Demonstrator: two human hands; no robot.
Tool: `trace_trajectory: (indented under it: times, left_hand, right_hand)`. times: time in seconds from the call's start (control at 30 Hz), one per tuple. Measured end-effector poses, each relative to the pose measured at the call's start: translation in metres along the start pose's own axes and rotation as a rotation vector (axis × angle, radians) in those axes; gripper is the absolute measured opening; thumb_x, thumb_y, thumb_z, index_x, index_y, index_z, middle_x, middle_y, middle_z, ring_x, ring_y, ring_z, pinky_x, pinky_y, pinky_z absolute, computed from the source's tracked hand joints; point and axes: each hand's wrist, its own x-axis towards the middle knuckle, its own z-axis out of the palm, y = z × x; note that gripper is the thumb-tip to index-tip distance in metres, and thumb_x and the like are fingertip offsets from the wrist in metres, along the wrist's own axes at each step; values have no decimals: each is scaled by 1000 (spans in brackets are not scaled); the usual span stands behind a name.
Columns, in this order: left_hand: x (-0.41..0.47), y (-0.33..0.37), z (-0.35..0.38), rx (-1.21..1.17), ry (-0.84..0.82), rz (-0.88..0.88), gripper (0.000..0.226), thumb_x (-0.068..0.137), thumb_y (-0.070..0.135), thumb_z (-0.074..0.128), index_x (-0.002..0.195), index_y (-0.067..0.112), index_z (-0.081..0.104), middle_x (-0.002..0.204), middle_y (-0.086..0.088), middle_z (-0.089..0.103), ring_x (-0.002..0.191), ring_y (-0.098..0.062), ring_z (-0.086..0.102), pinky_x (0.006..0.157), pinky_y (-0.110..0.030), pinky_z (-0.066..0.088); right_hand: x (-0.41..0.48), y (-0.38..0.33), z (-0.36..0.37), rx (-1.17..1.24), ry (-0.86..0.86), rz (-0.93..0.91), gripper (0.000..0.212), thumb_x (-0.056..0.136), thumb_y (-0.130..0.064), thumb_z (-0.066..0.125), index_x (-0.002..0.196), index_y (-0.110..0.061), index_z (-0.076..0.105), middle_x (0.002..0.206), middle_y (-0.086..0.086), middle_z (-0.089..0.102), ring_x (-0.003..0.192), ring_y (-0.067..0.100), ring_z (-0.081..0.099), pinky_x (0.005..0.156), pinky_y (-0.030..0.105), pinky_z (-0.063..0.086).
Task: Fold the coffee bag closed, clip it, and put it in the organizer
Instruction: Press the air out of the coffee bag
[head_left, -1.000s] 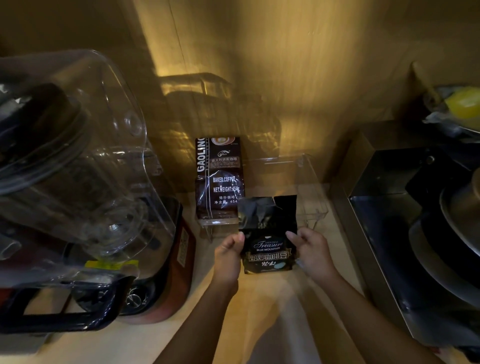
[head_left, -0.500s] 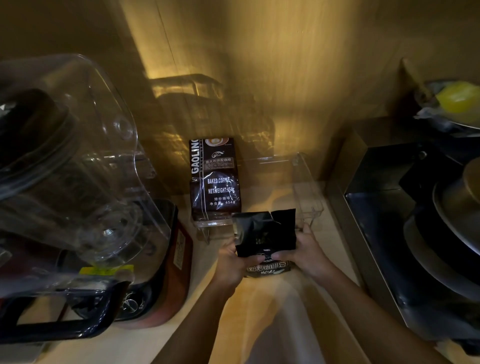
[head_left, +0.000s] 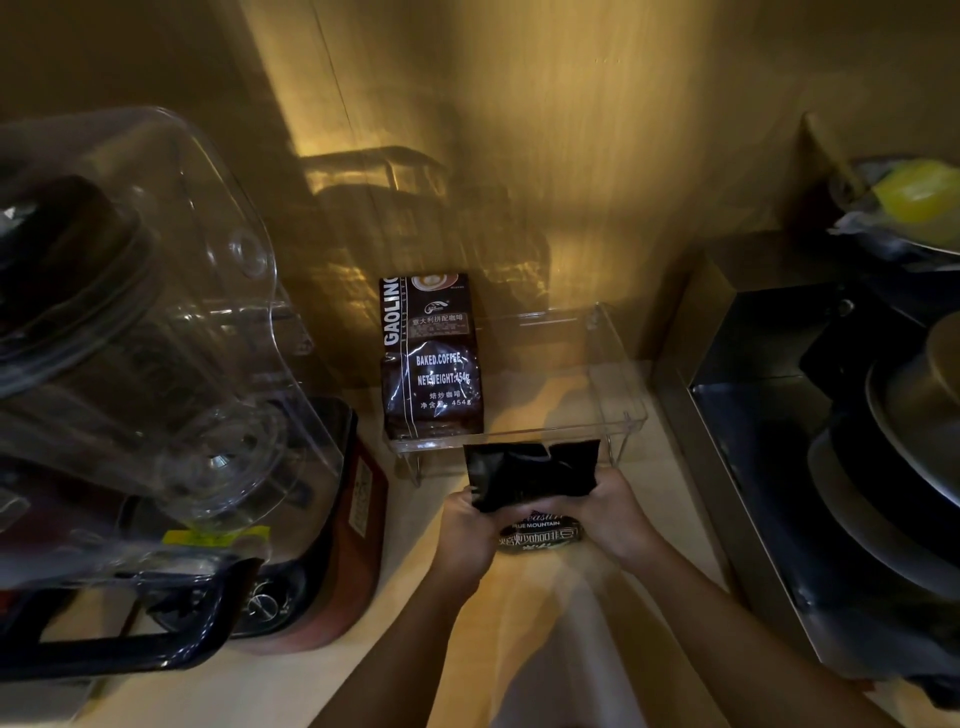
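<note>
A small black coffee bag (head_left: 532, 475) stands on the counter just in front of the clear plastic organizer (head_left: 618, 364). Its top flap is bent forward over the printed front, whose label shows below the flap. My left hand (head_left: 462, 530) grips the bag's left edge at the fold. On the other side my right hand (head_left: 615, 512) grips the right edge. A large brown coffee bag (head_left: 431, 358) stands in the organizer's left part. No clip is in view.
A big blender with a clear jug (head_left: 135, 322) and a red base fills the left side. On the right stands a dark metal rack (head_left: 769, 426) holding pans. The wooden wall lies close behind the organizer.
The bag's top flap has come down forward over its front, hiding most of the label. Both hands slid up to the fold line at the bag's sides.
</note>
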Motion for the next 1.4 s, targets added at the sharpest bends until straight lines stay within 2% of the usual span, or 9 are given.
trace_trajectory:
  times: [0.17, 0.47, 0.63, 0.77, 0.9, 1.0, 1.13, 1.2, 1.4]
  left_hand:
    - [3, 12, -7, -54, -9, -14, 16, 73, -7, 67, 81, 6, 70, 64, 4, 75, 62, -11, 70, 50, -18, 53]
    - [11, 34, -7, -80, 12, 132, 17, 83, -5, 56, 95, 1, 65, 73, 4, 76, 73, -12, 70, 59, -19, 56]
    - [9, 34, -2, -8, 136, 170, 17, 91, 15, 49, 91, 6, 64, 83, -9, 71, 74, -18, 69, 61, -24, 57]
    - [6, 31, -1, 23, -46, 93, 42, 74, 3, 70, 111, 12, 54, 96, 4, 68, 81, -2, 67, 60, -12, 53]
    - [5, 28, -5, 78, 63, 120, 50, 62, -5, 77, 102, 19, 58, 94, 4, 70, 82, -5, 67, 66, -20, 56]
    - [1, 24, -5, -3, 59, 169, 38, 67, -9, 72, 92, 19, 64, 84, 4, 74, 81, -14, 69, 66, -23, 57]
    - [-1, 29, -1, -60, 67, 179, 21, 81, -3, 59, 89, 15, 66, 75, 8, 76, 73, -11, 70, 58, -17, 55]
    - [-1, 31, -1, -45, 92, 182, 14, 88, 8, 54, 87, 15, 66, 74, 5, 75, 72, -13, 70, 57, -18, 55]
    - [-7, 34, 2, -115, 139, 89, 28, 94, 26, 46, 84, 19, 70, 78, 2, 76, 72, -16, 71, 52, -18, 53]
  right_hand:
    - [4, -9, -3, 74, 47, 20, 21, 61, 9, 74, 70, -8, 69, 58, -1, 73, 60, 19, 68, 53, 24, 55]
    - [9, -21, -5, 61, 90, -38, 32, 61, 3, 75, 71, -28, 72, 70, -8, 75, 69, 17, 71, 55, 22, 55]
    - [12, -16, 2, 60, 125, -60, 25, 67, 0, 73, 71, -24, 72, 68, -6, 75, 69, 20, 71, 59, 29, 55]
    - [8, -12, 6, 61, 126, -95, 26, 76, 2, 65, 75, -23, 67, 67, -7, 73, 67, 11, 69, 55, 18, 53]
    - [4, -15, 7, -46, 0, -94, 42, 63, 10, 71, 82, -26, 64, 75, -10, 71, 72, 4, 67, 55, 13, 51]
    - [5, -17, 3, -107, 29, -72, 39, 58, 7, 76, 82, -21, 67, 82, -2, 72, 76, 13, 69, 60, 20, 55]
    - [4, -19, 2, -35, 87, -53, 6, 73, -8, 71, 78, -9, 69, 83, 17, 72, 77, 32, 69, 74, 48, 56]
    - [5, -23, 1, -7, 94, -43, 16, 82, -15, 62, 79, 0, 67, 86, 26, 70, 79, 40, 66, 76, 51, 53]
    - [1, -38, 0, 8, -1, -77, 24, 91, -14, 47, 81, -2, 66, 80, 13, 68, 71, 18, 66, 65, 24, 52]
